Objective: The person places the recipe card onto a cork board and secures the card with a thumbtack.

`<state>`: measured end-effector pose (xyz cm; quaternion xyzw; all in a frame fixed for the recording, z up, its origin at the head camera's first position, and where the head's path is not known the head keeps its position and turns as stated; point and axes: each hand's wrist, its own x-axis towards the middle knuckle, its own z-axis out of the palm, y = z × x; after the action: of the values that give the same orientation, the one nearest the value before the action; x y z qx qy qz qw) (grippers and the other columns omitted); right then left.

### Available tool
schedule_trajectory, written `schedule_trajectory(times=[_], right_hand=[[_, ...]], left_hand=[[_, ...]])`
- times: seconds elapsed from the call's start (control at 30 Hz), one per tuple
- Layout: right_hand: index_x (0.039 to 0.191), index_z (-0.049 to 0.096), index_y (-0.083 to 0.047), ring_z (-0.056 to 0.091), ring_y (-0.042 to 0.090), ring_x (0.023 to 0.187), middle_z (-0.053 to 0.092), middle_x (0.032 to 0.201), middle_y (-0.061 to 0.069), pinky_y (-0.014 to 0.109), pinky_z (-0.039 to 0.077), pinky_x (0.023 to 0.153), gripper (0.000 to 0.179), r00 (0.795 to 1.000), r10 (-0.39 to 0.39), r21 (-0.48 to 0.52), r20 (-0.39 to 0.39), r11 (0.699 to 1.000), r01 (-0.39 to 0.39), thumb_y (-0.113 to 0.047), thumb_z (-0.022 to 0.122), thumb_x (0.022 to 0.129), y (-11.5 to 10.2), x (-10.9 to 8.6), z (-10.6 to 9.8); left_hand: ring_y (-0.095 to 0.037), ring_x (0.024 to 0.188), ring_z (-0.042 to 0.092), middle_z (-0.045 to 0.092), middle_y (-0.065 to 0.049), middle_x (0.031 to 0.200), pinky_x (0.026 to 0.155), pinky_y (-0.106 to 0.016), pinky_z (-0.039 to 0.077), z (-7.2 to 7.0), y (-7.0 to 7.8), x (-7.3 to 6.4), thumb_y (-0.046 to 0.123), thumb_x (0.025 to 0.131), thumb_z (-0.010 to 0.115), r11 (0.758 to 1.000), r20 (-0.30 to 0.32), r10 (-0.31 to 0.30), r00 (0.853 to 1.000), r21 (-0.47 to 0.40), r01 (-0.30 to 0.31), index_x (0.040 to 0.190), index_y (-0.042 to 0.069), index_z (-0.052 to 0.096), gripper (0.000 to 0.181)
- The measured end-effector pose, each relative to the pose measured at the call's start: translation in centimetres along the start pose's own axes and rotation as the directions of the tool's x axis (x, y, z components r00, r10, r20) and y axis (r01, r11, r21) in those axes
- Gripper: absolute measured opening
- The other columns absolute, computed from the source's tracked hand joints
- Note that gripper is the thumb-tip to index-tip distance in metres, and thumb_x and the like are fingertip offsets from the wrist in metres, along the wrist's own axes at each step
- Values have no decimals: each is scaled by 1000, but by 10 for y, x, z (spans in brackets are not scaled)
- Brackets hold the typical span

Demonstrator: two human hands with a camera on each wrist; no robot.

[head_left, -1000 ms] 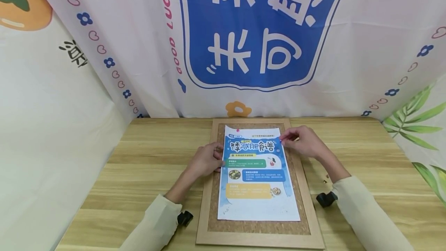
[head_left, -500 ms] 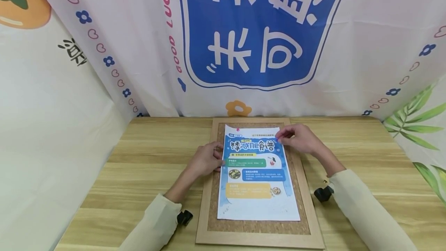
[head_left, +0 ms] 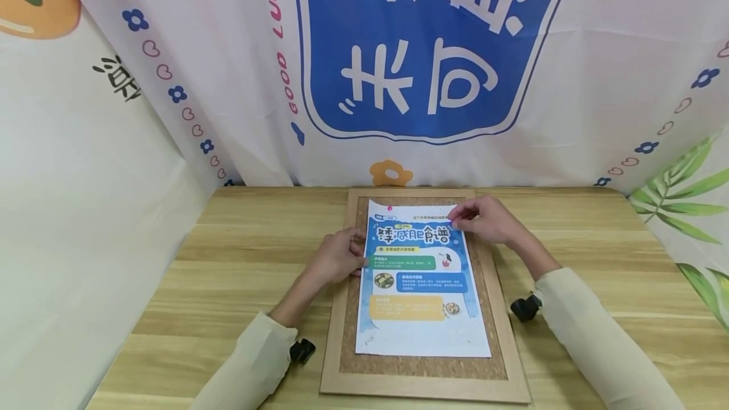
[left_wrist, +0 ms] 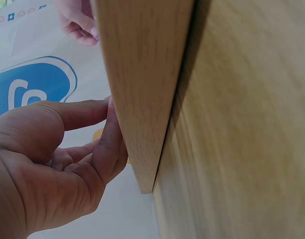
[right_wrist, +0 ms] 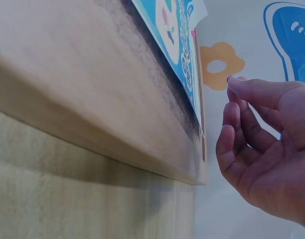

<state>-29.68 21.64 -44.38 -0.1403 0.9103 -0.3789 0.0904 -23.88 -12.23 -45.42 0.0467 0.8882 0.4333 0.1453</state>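
Note:
A printed poster [head_left: 421,340] with blue, green and yellow panels lies on a wood-framed cork board [head_left: 421,367]. At its top left corner a pink push pin [head_left: 390,208] stands in the sheet. My right hand [head_left: 491,220] is over the upper right corner, pinching a small purple push pin [right_wrist: 229,78] between thumb and forefinger, the other fingers curled. On the opposite side my left hand [head_left: 337,256] holds the poster's left edge, thumb and fingertips together there. From the left wrist, the frame's side [left_wrist: 142,94] hides the sheet.
The board lies on a wood-grain table [head_left: 239,252], its far end close to the hanging printed cloth [head_left: 250,81]. Black wrist cameras sit at both cuffs: the left one [head_left: 302,351] beside the frame, the right one [head_left: 525,307] near its right edge.
My right hand has shifted left with the purple push pin, from the poster's right edge onto its upper right corner. My left hand stays in place. The head view has tilted slightly down.

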Motion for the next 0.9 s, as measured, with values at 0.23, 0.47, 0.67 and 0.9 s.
schedule_trajectory(times=[0.23,0.47,0.67,0.9], right_hand=[[113,81,-7,60,25,93,77,107,10,33,50,82,15,1000,-3,-1,18,1000,3,-12,74,101,3,8,0],[114,81,-8,62,25,96,78,111,11,32,51,84,16,1000,-5,-12,21,1000,6,-14,74,102,7,16,1],[114,81,-5,63,24,95,78,110,12,31,51,84,16,1000,-15,-4,19,1000,15,-13,74,101,8,22,3],[114,81,-7,63,24,95,78,109,11,31,52,85,15,1000,-8,-5,16,1000,8,-13,74,102,12,30,8]], left_hand=[[-18,70,72,72,-13,97,62,-27,65,-1,0,0,-4,95,76,1000,-1,0,1000,4,0,142,0,60,50],[-18,70,73,73,-14,97,62,-28,65,-2,1,-1,-5,95,76,1000,4,7,1000,0,-7,141,-1,60,49],[-18,71,73,72,-14,98,62,-27,65,-2,0,-1,-4,95,76,1000,-1,1,1000,1,-1,140,0,61,48],[-19,72,73,72,-14,98,63,-27,66,0,-2,-1,-5,95,76,1000,3,-6,1000,-12,6,141,0,61,48]])
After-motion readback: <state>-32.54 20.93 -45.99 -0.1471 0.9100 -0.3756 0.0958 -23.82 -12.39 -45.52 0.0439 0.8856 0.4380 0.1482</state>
